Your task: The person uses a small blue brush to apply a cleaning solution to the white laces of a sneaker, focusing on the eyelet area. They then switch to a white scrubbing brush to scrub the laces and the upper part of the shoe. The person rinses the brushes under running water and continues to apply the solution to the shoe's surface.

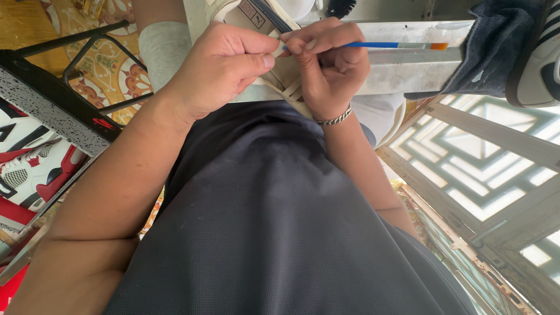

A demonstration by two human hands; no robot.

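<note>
Patterned floor tiles (111, 64) in orange and cream show at the far left, and a pale lattice panel (484, 169) fills the right side. Nearest the camera is the person's dark grey shirt (274, 221), with both forearms reaching away over it. At the near left, red, white and black sneakers (29, 163) sit under a dark speckled ledge (52, 105). Farther out, the left hand (219, 67) is curled shut, thumb pressed to forefinger, pinching a pale strap or edge of a cream shoe (286, 73), seemingly to keep it steady and taut. Just beside it, touching, the right hand (329, 67), with a silver chain bracelet (333, 118) at the wrist, pinches a thin blue-handled brush (396, 45) like a pen; its orange end points right, and its working tip is hidden between the fingers at the shoe. Beyond the hands lies a worn grey metal table (408, 64), with a dark cloth (496, 46) at far right and another sneaker (539, 58) at the edge
</note>
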